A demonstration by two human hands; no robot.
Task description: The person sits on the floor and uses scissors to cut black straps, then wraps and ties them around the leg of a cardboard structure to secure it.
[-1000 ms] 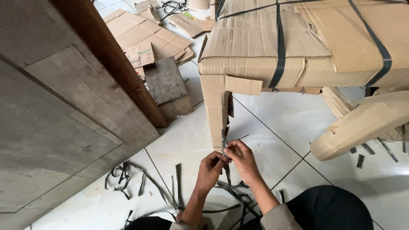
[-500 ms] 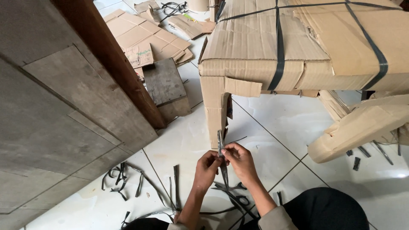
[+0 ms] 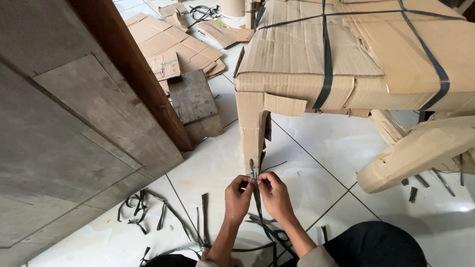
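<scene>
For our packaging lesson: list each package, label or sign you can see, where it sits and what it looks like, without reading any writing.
Wrapped furniture: upper right, brown cardboard bound by dark straps.
Wrapped leg: right, lying on the white tiles, tan cardboard.
Flattened cartons: top centre on the floor, brown, one with faint printing.
Strap piece: centre, dark, pinched between left hand and right hand.
No signs or screens.

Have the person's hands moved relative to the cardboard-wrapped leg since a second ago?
No. Left hand and right hand pinch the dark strap at the foot of the cardboard-wrapped leg, as before.
</scene>
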